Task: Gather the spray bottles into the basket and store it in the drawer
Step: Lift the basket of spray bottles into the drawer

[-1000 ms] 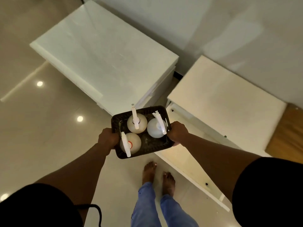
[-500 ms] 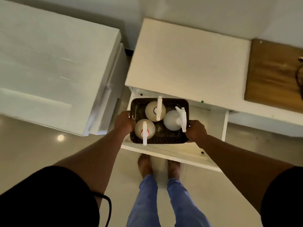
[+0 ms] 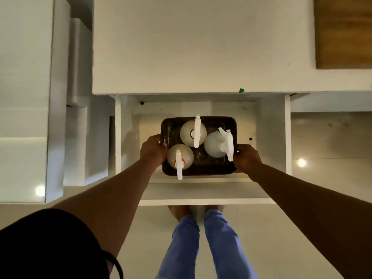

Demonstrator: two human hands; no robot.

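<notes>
While the left hand (image 3: 154,151) and right hand (image 3: 247,158) are gripping opposite short rims, the stiff basket (image 3: 203,168), probably heavy with three spray bottles (image 3: 192,133), is hanging level inside the open drawer (image 3: 269,125).

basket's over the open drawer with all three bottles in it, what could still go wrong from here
The spray bottles stand upright and loose in the basket, held only at its two ends by the left hand and right hand; a tilt while lowering could topple them.

The front bottle's nozzle overhangs the basket's near rim and could catch the drawer front.

The upright trigger heads may snag the cabinet top when the drawer shuts; clearance can't be judged from above.
</notes>
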